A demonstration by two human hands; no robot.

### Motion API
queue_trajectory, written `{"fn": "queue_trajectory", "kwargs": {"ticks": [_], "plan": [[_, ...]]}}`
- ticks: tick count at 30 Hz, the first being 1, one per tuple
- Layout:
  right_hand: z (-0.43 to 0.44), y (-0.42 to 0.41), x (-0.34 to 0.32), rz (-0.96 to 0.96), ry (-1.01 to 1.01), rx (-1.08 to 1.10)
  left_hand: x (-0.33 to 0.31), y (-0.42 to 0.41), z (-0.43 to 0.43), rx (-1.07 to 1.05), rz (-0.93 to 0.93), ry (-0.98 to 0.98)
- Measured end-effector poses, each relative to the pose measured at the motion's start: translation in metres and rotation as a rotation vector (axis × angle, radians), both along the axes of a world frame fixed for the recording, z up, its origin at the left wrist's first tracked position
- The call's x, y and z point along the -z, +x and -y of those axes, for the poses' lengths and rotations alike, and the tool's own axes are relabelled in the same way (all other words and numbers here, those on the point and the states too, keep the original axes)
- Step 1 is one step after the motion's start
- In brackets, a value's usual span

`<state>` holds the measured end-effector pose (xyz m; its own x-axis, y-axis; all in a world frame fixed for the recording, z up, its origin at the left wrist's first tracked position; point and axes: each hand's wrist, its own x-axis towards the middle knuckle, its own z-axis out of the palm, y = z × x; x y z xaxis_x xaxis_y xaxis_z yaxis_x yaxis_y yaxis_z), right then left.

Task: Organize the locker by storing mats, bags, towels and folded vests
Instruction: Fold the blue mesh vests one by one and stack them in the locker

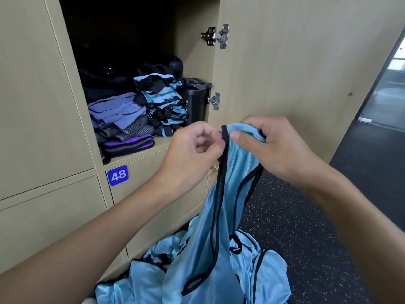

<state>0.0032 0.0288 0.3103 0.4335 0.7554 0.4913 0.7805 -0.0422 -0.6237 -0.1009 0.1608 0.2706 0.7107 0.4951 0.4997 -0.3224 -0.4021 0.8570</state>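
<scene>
Slippage is the first worry. The left hand (197, 145) pinches only the black trim of the light blue mesh vest (232, 194) between curled fingers and thumb. The right hand (269, 145) grips the bunched top edge, its thumb pressed over the cloth. The vest hangs in front of the open locker and trails down to the heap of unfolded blue vests (197, 270) on the speckled dark floor (306, 216). Slick mesh could probably slide out of so thin a pinch. The dangling strap loop could also catch in the heap and drag another vest up, spoiling the fold.

Inside the locker, the folded purple and grey cloths (122, 123) sit at the pale shelf's front lip (135, 156), the lowest slightly overhanging. Just beside them the tall, uneven stack of folded blue vests (166, 106) looks loose, and a careless placement on top could tip it forward. The black plastic bottles (194, 106) stand close on its right, so the only free room is above the stacks. The lower metal hinge (214, 101) and the open wooden door (285, 62) bound the right side, and mesh could snag on the hinge.
</scene>
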Motion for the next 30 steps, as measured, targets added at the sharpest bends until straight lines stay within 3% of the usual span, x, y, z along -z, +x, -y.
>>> {"fn": "queue_trajectory", "kwargs": {"ticks": [4,15,22,27,30], "plan": [[-0.004,-0.001,0.001,0.012,0.051,0.080,0.008,-0.002,0.013,0.071,-0.080,0.027],[-0.001,0.005,0.002,0.063,0.078,0.253,0.038,0.006,0.022,0.029,-0.252,0.012],[0.008,0.019,0.004,0.061,0.240,0.507,0.061,0.007,0.010,-0.135,-0.410,0.178],[0.020,0.043,0.006,-0.047,0.385,0.681,0.072,0.001,-0.006,-0.209,-0.506,0.415],[0.026,0.051,0.012,-0.075,0.396,0.731,0.069,-0.003,-0.015,-0.215,-0.522,0.400]]}}
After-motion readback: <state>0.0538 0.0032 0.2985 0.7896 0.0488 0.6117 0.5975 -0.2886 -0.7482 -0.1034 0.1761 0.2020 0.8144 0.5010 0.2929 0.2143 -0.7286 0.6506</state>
